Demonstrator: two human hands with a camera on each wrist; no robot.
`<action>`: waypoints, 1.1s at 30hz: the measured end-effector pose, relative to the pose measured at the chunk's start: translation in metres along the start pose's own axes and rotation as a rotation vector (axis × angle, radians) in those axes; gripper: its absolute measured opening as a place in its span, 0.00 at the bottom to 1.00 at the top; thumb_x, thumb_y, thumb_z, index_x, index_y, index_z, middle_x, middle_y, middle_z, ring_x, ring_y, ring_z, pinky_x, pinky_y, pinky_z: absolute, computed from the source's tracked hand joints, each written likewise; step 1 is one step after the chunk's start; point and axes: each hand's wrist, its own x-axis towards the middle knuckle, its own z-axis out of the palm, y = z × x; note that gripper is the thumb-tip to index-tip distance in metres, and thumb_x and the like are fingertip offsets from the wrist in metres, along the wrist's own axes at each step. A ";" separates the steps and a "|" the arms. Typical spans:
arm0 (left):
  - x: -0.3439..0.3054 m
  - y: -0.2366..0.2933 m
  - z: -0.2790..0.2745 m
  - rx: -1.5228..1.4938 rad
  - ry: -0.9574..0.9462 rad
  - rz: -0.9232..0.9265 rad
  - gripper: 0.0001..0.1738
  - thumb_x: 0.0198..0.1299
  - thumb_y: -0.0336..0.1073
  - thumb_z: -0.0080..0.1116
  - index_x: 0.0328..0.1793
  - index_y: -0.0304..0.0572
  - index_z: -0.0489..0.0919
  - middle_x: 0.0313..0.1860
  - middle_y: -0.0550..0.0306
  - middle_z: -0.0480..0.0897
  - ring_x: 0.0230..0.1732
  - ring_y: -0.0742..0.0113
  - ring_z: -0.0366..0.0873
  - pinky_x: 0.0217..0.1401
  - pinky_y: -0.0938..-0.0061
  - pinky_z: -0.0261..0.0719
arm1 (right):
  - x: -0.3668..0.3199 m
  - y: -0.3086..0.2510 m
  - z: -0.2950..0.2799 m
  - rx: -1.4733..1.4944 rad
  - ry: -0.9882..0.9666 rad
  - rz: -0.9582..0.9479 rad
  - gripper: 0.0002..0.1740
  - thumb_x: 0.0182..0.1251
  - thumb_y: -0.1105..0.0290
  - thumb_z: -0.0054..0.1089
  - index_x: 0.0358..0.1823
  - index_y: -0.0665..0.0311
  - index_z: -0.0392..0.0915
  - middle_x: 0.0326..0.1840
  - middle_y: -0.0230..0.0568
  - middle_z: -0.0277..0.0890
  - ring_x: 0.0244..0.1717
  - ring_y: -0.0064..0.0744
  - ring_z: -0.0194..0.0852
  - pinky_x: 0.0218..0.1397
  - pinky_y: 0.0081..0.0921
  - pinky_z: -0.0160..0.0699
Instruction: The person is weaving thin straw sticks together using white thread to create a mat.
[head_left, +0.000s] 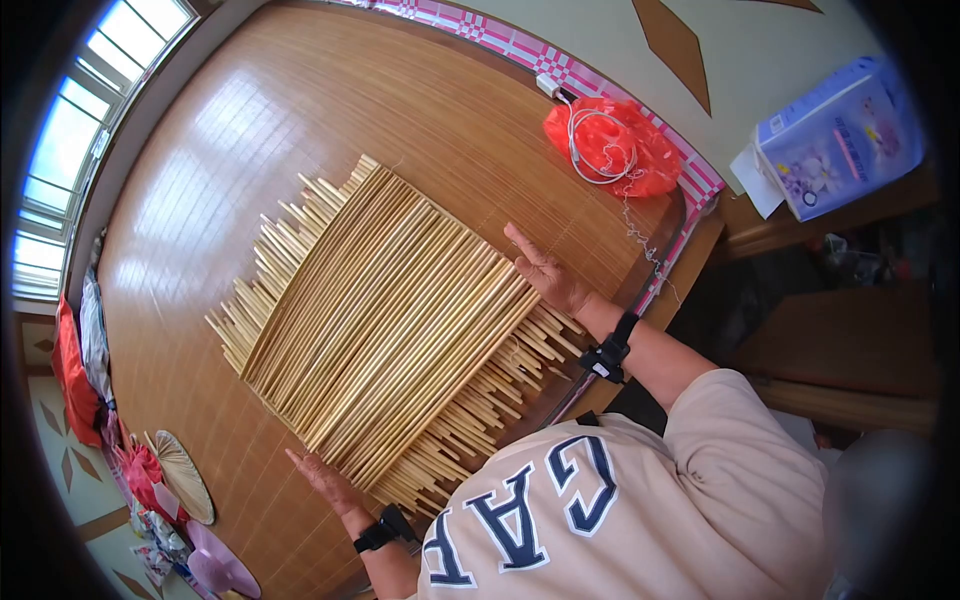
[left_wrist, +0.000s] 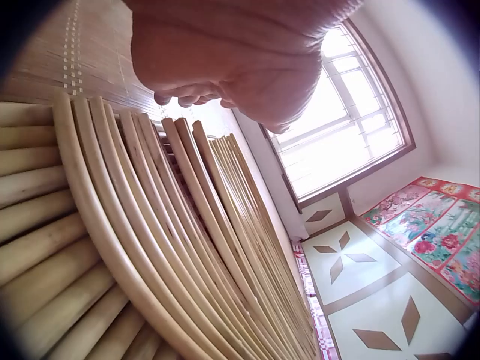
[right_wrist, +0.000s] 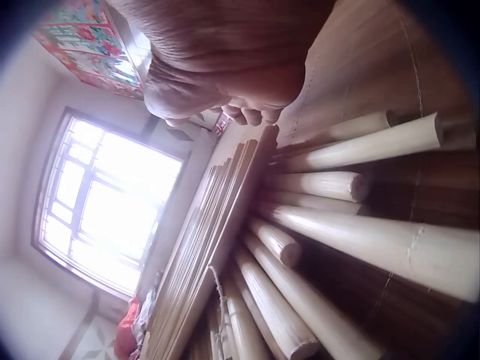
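Observation:
A panel of pale, straight stalks (head_left: pixel 385 310) lies side by side on the floor mat, with other stalks (head_left: pixel 470 410) crossing beneath and sticking out unevenly at the near and far sides. My left hand (head_left: pixel 325 480) is at the panel's near left corner, fingers extended beside the stalk ends. At the opposite end, my right hand (head_left: pixel 548 278) is by the near right corner, fingers straight and thumb apart. In the left wrist view the top stalks (left_wrist: pixel 127 195) bow in a curve under the palm. A thin string (right_wrist: pixel 218 289) hangs over the crossing stalks in the right wrist view.
A red plastic bag (head_left: pixel 610 145) with a white cable lies at the far right, near a purple tissue pack (head_left: pixel 840 140). Along the left edge are a woven fan (head_left: pixel 183 475), a pink hat (head_left: pixel 220 560) and folded cloths (head_left: pixel 75 370). The brown slatted mat (head_left: pixel 430 110) extends around the panel.

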 end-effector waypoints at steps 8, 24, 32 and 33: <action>0.019 0.087 0.057 0.687 -0.409 0.274 0.36 0.69 0.49 0.44 0.77 0.43 0.47 0.78 0.43 0.43 0.78 0.49 0.38 0.76 0.59 0.42 | -0.016 -0.003 -0.011 -0.049 -0.053 0.021 0.34 0.74 0.56 0.41 0.73 0.67 0.45 0.74 0.55 0.50 0.75 0.44 0.46 0.74 0.31 0.47; 0.051 0.045 0.246 1.145 -0.560 0.631 0.43 0.66 0.60 0.35 0.75 0.33 0.47 0.76 0.35 0.43 0.78 0.42 0.34 0.75 0.47 0.31 | -0.027 0.028 0.013 -0.447 -0.047 -0.258 0.39 0.69 0.55 0.47 0.74 0.67 0.44 0.76 0.52 0.44 0.76 0.49 0.42 0.76 0.40 0.44; 0.048 0.043 0.251 1.166 -0.524 0.623 0.43 0.66 0.61 0.34 0.75 0.32 0.47 0.76 0.36 0.44 0.78 0.43 0.33 0.75 0.47 0.29 | -0.029 0.030 0.016 -0.477 -0.038 -0.281 0.39 0.70 0.53 0.46 0.73 0.67 0.45 0.76 0.54 0.43 0.76 0.50 0.41 0.75 0.44 0.43; 0.047 0.044 0.252 1.164 -0.529 0.603 0.44 0.66 0.61 0.34 0.75 0.32 0.47 0.76 0.36 0.43 0.78 0.43 0.32 0.75 0.47 0.28 | -0.029 0.029 0.016 -0.477 -0.039 -0.284 0.39 0.70 0.52 0.45 0.73 0.68 0.46 0.75 0.55 0.43 0.76 0.50 0.41 0.75 0.45 0.43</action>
